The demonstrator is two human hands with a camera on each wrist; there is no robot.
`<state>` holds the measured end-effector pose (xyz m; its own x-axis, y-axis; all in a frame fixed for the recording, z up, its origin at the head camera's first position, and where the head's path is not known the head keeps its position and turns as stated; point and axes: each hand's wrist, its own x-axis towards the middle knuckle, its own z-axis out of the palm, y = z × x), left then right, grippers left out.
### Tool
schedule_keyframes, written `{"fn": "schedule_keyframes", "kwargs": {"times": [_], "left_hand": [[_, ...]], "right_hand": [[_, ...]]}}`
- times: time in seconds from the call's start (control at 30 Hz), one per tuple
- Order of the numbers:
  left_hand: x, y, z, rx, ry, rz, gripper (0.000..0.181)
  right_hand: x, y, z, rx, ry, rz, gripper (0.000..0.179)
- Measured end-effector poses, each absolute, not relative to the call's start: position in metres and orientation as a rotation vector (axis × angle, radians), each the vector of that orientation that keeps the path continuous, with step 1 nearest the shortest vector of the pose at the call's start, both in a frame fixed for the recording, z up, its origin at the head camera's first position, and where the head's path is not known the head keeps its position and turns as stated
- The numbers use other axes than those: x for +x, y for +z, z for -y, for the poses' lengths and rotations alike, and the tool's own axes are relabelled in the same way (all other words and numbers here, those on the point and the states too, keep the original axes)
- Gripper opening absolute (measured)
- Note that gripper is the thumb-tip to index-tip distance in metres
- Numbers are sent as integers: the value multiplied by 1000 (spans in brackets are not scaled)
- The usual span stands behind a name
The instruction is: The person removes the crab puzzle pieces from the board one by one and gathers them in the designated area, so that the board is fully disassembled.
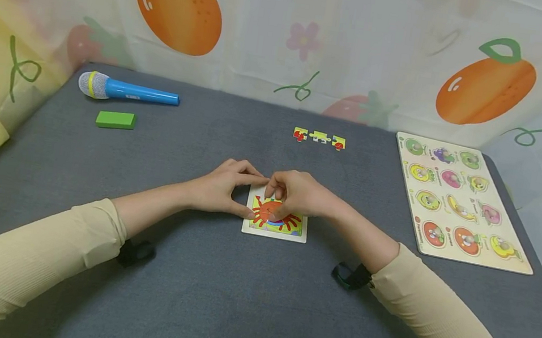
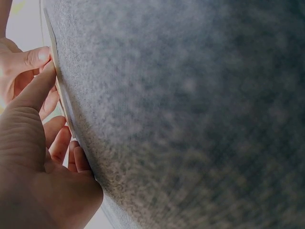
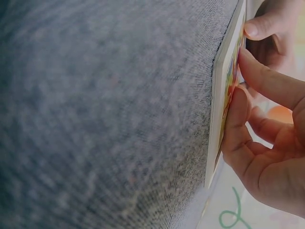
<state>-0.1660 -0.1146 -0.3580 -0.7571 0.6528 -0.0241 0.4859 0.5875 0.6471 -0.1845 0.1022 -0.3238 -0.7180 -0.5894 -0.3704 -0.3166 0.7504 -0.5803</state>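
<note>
A small crab jigsaw puzzle point(image 1: 288, 229) with a pale wooden border lies flat on the grey table, a red crab on yellow showing. My left hand point(image 1: 219, 185) holds its left side, thumb on the face near the left edge and index finger along the top corner. Over the upper part, my right hand point(image 1: 298, 195) has its fingers curled, with thumb and fingertips down on a puzzle piece in the board; the hand hides much of that piece. In the right wrist view, thumb and fingertips of the right hand point(image 3: 267, 143) meet the picture side of the puzzle point(image 3: 219, 100).
Beyond the hands lie three loose puzzle pieces point(image 1: 319, 137) in a row. A fruit board point(image 1: 459, 202) lies at the right. At the back left are a blue toy microphone point(image 1: 139, 93) and a green block point(image 1: 116, 120). A fruit-print cloth point(image 1: 263, 31) hangs behind.
</note>
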Motion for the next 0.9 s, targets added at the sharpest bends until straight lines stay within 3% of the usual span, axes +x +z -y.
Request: {"fn": "schedule_keyframes", "kwargs": {"times": [0.9], "left_hand": [[-165,-355,115,919,913,-2554,73]], "right_hand": [[-179,-322,-100,-654,-686,-2425,37]]}}
